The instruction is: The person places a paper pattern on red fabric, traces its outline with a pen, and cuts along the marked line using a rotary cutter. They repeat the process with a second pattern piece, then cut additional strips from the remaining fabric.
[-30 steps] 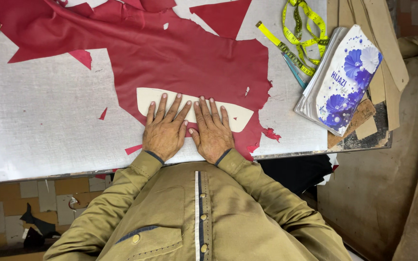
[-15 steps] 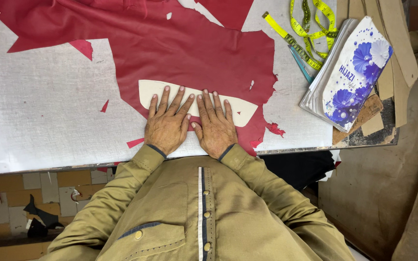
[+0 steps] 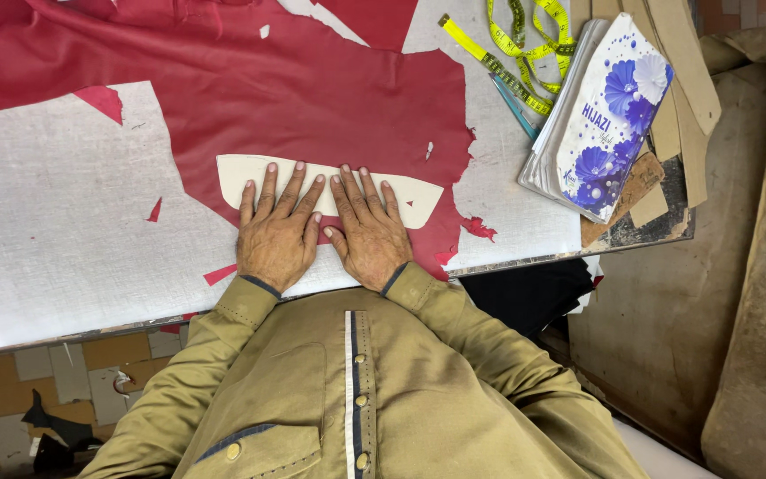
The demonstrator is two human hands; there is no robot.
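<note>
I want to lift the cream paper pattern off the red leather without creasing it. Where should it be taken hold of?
Probably at its bare tapered right end, coming in from the right. The cream pattern lies flat on the red leather, and the left hand and right hand press down its middle. Only the two ends are uncovered; the thin edge would need pinching up.

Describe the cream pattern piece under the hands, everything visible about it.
The pattern piece is a flat, cream-coloured cutout, long and narrow, with a rounded left end and a right end tapering to a point. It looks like thin card or paper. It lies flat on the red sheet, near that sheet's lower edge, on the grey table. The left hand and right hand press on it with spread fingers, hiding its middle.
</note>
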